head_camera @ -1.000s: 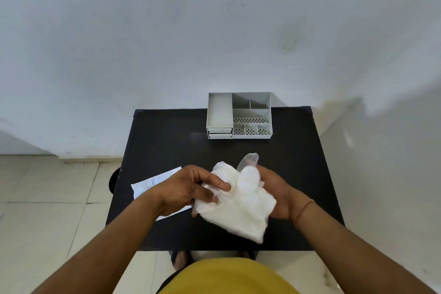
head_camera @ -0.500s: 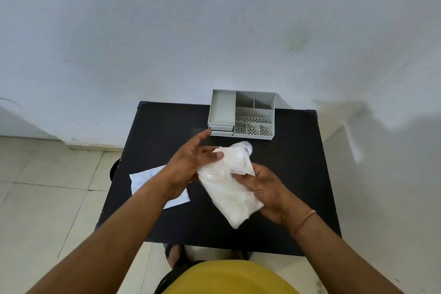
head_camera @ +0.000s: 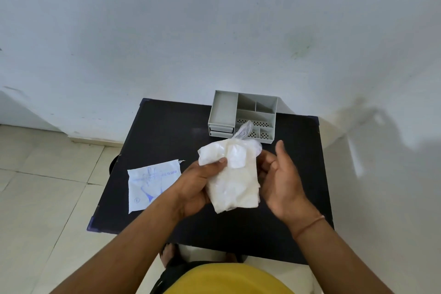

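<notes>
A clear plastic bag of white folded material (head_camera: 232,176) is held above the black table (head_camera: 167,131). My left hand (head_camera: 198,184) grips the bag from its left side, thumb pressed on its front. My right hand (head_camera: 284,181) is just to the right of the bag, palm facing it; its fingers curl loosely near the bag's upper right edge, and I cannot tell whether they touch it. The bag's twisted top points up toward the grey organizer.
A grey plastic organizer (head_camera: 243,116) with several compartments and perforated sections stands at the table's far edge against the white wall. A flat white gloves packet (head_camera: 151,185) lies on the table's left side. Tiled floor lies to the left.
The bag has turned more upright and risen a little. My right hand has come off the bag's lower right and now sits beside it. My left hand has shifted to grip its left side.
</notes>
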### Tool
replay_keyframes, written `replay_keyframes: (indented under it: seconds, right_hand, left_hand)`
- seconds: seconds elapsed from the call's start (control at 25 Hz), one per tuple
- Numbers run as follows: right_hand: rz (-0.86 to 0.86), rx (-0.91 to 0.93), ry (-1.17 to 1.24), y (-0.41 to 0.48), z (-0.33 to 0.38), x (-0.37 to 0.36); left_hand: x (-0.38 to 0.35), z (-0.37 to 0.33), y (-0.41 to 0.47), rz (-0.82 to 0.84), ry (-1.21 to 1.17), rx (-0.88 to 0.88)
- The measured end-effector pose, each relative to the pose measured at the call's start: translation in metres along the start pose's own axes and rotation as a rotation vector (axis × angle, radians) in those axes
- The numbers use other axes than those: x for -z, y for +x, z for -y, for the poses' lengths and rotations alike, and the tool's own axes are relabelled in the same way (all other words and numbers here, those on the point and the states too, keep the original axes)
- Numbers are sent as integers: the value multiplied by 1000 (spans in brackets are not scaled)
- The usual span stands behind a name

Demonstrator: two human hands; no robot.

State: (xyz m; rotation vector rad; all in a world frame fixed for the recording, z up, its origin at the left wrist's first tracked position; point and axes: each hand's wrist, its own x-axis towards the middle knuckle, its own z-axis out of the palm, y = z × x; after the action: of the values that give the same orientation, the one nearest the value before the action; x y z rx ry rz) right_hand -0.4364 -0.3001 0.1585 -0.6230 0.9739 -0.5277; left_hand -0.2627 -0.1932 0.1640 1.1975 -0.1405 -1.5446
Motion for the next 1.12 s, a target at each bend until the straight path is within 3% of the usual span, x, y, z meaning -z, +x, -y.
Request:
replay_keyframes:
  seconds: [0.16, 0.24, 0.4, 0.68, 0.84, 1.0, 1.12]
  right_hand:
    - [235, -266, 138, 4, 2, -3]
    - [338, -238, 78, -1, -3, -11]
    - [249, 5, -114, -4, -7, -15]
    - [32, 148, -414, -8, -6, -23]
    - [93, 149, -415, -9, -4, -19]
    - [326, -38, 54, -6, 17, -8]
    - [302, -69, -126, 2, 19, -1]
  left_hand:
    - [0, 2, 1, 98, 37, 12]
    - [-2, 3, 4, 53, 51, 14]
    - [0, 3, 6, -26, 72, 18]
    - [-8, 3, 2, -29, 92, -2]
    - [-9, 7, 3, -46, 80, -37]
    - [-7, 7, 0, -19, 87, -33]
    - [-6, 11, 1, -6, 116, -34]
